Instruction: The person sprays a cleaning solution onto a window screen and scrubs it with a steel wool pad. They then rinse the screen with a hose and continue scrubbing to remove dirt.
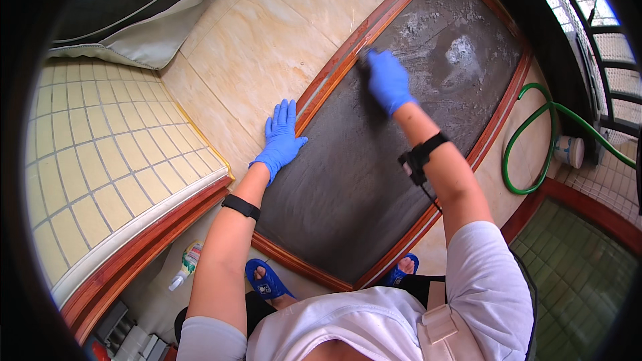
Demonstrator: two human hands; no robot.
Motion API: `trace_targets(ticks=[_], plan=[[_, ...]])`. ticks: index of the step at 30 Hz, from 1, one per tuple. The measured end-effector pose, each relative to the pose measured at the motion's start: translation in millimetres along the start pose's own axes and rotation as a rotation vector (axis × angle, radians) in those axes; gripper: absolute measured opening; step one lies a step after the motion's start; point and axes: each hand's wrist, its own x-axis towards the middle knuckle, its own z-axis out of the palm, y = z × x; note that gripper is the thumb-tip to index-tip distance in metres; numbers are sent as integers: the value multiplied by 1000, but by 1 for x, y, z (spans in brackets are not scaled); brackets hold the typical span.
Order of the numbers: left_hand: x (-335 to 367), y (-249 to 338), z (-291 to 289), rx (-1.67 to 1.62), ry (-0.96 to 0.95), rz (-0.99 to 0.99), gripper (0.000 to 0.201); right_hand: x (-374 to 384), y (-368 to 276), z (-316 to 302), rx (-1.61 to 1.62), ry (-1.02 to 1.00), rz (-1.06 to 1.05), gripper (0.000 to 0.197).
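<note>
A long dark grey panel (321, 194) with a red-brown wooden frame (329, 102) stretches away in front of me. Whitish residue (461, 52) marks its far part. In a blue glove, my left hand (279, 139) is spread flat at the frame's left edge, holding nothing. My right hand (389, 81), also gloved in blue, is closed over the panel's upper left side. Something small and dark shows at its fingertips beside the frame, but I cannot make out what it is. Both forearms wear black bands.
At left stands a yellow-tiled ledge (100, 140). A grey-lined dark cover (144, 33) hangs at the upper left. Below the ledge lies a spray bottle (188, 262). To the right are a green hose (506, 160), a white tub (569, 151) and a barred window (605, 33). My blue slippers (267, 285) are near the panel's near end.
</note>
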Motion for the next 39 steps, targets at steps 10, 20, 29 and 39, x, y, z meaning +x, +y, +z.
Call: trace_targets(ticks=[10, 20, 29, 39], plan=[[9, 10, -1, -18, -2, 24, 104, 102, 122, -36, -297, 51, 182, 22], [0, -4, -1, -17, -9, -27, 104, -127, 25, -41, -103, -579, -601, 34], [13, 3, 7, -34, 17, 47, 105, -46, 228, -110, -387, -113, 466, 19], [8, -10, 3, -72, 66, 81, 101, -45, 141, -65, -206, -19, -53, 21]])
